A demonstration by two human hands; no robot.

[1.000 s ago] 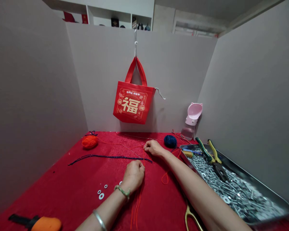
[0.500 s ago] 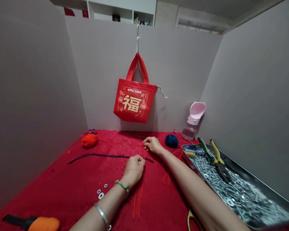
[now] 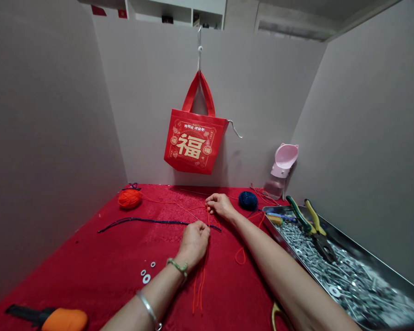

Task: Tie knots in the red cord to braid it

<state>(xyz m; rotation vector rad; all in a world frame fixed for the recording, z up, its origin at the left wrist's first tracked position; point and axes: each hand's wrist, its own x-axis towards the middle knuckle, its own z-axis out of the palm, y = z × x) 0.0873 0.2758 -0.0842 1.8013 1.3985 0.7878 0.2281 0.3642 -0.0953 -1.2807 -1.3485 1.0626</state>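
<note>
My left hand is closed in a pinch on orange-red yarn, whose loose ends hang toward me over the red cloth. Just beyond it, my right hand pinches the same yarn, so a short length runs between the two hands. A dark blue braided cord lies crosswise and passes behind my left fingers. From the orange yarn ball at the far left, a strand leads to my hands. A dark blue yarn ball rests right of my right hand. The fingertips partly hide the yarn.
On the right, a metal tray holds many screws, with pliers on top. Several washers and an orange-handled tool lie at left. A red bag hangs at the back, near a pink-topped bottle. Scissors handles show at the front.
The view has shifted slightly. Both hands keep their pinch on the yarn and have barely moved relative to the cloth.
</note>
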